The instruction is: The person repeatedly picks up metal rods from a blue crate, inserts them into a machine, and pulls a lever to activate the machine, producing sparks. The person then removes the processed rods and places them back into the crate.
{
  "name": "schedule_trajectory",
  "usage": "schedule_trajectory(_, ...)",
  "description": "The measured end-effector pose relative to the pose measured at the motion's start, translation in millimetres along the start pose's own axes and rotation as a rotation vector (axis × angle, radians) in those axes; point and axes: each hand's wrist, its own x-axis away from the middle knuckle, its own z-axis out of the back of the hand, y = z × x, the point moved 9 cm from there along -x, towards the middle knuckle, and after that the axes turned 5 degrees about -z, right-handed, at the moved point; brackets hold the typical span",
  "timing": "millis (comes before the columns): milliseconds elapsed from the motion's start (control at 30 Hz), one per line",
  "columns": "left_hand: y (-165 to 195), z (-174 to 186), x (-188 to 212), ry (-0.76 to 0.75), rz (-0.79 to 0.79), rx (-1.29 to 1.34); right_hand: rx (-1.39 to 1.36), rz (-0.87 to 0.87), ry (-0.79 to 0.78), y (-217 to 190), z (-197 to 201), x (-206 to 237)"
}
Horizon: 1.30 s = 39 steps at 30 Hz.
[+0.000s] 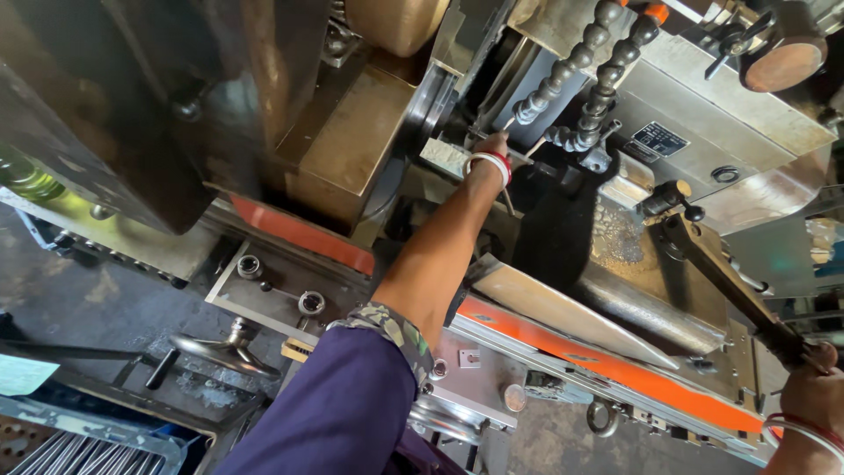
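Observation:
My left hand (491,148) reaches deep into the work zone of a grey metal grinding machine (369,149). Only the back of the hand and the wrist, with white and red bangles, show. The fingers are hidden, and a thin metal rod (510,200) pokes out just below the wrist. My right hand (816,394), also with bangles, is at the bottom right, closed around the end of a long dark lever handle (721,273) that runs up to a pivot on the machine.
Two segmented coolant hoses (576,60) hang just right of my left hand. Orange strips (615,369) line the machine's front edge. A handwheel (224,352) sits at the lower left, and a tray of thin metal rods (70,450) is at the bottom left corner.

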Motion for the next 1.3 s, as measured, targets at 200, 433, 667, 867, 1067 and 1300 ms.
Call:
schedule_trajectory(200, -14, -1, 11, -0.183, 0.053, 0.157, 0.147, -0.078, 0.002, 10, 3, 2)
schedule_trajectory(433, -16, -1, 7, -0.263, 0.064, 0.198, 0.064, -0.033, 0.025, 0, 1, -2)
schedule_trajectory(667, -20, 0, -8, -0.180, 0.048, 0.124, 0.021, -0.036, 0.036, -4, 5, -4)
schedule_trajectory(867, -11, -4, -4, -0.181, 0.008, 0.163, 0.027, -0.039, 0.027, -7, 2, -4)
schedule_trajectory(1067, -7, 10, -5, -0.048, -0.040, 0.115, 0.017, -0.045, 0.027, -9, 5, -3)
schedule_trajectory(1300, 25, 35, 6, 0.190, -0.525, 0.172, 0.031, -0.021, 0.044, -13, 1, 15)
